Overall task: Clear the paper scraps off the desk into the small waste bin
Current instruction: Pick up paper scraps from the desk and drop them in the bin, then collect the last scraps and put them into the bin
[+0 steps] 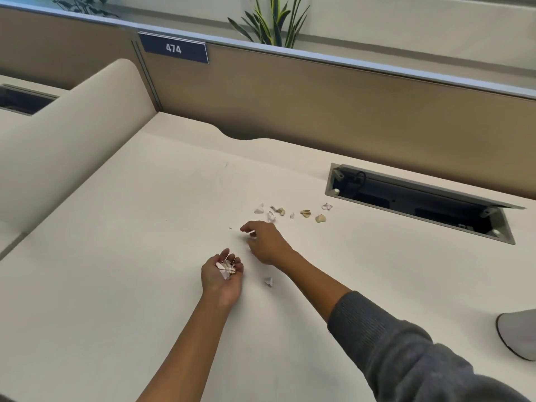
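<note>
My left hand (222, 278) lies palm up on the cream desk (130, 256), cupped around a small pile of white and tan paper scraps (227, 268). My right hand (265, 240) hovers just beyond it, palm down, fingers curled and pinching at a tiny scrap near its fingertips. Several loose scraps (293, 211) are strewn in a row farther back on the desk. One white scrap (269, 281) lies alone between my two forearms. A grey rounded object (519, 333) at the right edge may be the waste bin; only part of it shows.
An open cable hatch (417, 200) is sunk into the desk at the right, behind the scraps. A tan partition (319, 97) with a "474" label (173, 48) closes off the back, and a curved cream divider (72, 134) stands at the left.
</note>
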`<state>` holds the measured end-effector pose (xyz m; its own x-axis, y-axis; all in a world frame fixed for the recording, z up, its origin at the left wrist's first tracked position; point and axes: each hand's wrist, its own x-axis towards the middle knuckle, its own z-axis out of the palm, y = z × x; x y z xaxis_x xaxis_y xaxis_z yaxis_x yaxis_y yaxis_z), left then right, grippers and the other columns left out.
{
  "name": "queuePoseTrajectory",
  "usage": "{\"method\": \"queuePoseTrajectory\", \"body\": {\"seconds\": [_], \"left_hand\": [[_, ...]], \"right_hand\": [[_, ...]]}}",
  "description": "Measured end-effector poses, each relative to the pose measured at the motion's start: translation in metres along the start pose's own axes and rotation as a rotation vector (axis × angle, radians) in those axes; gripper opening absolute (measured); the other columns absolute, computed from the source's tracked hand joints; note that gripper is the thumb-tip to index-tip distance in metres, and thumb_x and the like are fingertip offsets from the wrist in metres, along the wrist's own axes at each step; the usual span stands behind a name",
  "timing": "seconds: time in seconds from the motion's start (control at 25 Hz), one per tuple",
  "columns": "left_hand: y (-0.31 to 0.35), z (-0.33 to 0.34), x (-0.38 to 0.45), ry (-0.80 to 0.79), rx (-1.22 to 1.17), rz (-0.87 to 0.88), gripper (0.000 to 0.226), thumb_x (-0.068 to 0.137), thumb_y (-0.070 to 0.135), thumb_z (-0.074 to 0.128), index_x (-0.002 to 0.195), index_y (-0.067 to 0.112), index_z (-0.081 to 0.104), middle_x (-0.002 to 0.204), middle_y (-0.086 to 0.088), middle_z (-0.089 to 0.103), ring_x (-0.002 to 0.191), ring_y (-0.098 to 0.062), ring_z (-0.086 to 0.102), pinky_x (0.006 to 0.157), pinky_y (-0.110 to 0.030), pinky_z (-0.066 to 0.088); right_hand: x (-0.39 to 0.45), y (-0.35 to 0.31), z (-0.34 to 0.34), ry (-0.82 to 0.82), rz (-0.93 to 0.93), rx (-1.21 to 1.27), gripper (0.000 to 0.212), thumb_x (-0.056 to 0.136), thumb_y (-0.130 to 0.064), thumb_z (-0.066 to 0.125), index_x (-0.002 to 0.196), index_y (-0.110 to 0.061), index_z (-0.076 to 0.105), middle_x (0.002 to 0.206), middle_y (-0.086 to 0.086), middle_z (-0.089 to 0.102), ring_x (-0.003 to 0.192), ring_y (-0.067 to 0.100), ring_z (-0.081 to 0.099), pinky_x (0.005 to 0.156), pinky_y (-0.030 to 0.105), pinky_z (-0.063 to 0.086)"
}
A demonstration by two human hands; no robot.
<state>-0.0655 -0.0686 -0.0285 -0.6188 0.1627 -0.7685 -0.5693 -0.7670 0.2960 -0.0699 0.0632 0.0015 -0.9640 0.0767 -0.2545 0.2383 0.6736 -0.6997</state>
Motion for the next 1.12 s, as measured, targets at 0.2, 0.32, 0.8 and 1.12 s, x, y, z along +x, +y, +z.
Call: {"method": "queuePoseTrajectory", "body": {"seconds": [0.2,0.32,0.8,1.12], "left_hand": [[0.016,-0.002,0.007,0.010,-0.017,0.029,0.028,0.099,0.014,0.035,0.083,0.005,0.056,0.074,-0.007,0.048,0.065,-0.018,0.045,0.059,-0.024,0.036],[0.022,-0.003,0.011,0.023,-0.023,0.032,0.028,0.099,0.015,0.036,0.083,0.005,0.056,0.075,-0.007,0.048,0.065,-0.018,0.046,0.060,-0.023,0.036],[0.010,0.003,0.014,0.018,0.010,0.012,0.028,0.099,0.017,0.037,0.083,0.006,0.058,0.074,-0.007,0.050,0.064,-0.018,0.046,0.059,-0.023,0.036],[0.009,0.003,0.005,0.001,0.016,0.016,0.029,0.099,0.016,0.036,0.083,0.005,0.057,0.074,-0.007,0.049,0.064,-0.017,0.045,0.058,-0.023,0.036]], "right_hand": [[0.032,0.006,0.026,-0.114,-0.279,-0.358,0.064,0.090,0.012,0.035,0.151,-0.010,0.035,0.161,0.005,0.027,0.146,0.022,0.027,0.116,0.034,0.029],[0.044,0.019,0.028,-0.127,-0.462,-0.693,0.058,0.095,0.005,0.031,0.152,-0.004,0.029,0.161,0.007,0.027,0.149,0.029,0.019,0.119,0.039,0.018],[0.032,0.071,-0.014,0.015,-0.259,-0.541,0.045,0.104,-0.024,0.039,0.145,-0.004,0.039,0.153,0.010,0.037,0.145,0.028,0.029,0.111,0.040,0.035],[-0.027,0.072,0.005,-0.033,-0.329,-0.407,0.049,0.101,-0.038,0.050,0.135,-0.003,0.052,0.144,0.009,0.048,0.136,0.024,0.040,0.112,0.034,0.033]]}}
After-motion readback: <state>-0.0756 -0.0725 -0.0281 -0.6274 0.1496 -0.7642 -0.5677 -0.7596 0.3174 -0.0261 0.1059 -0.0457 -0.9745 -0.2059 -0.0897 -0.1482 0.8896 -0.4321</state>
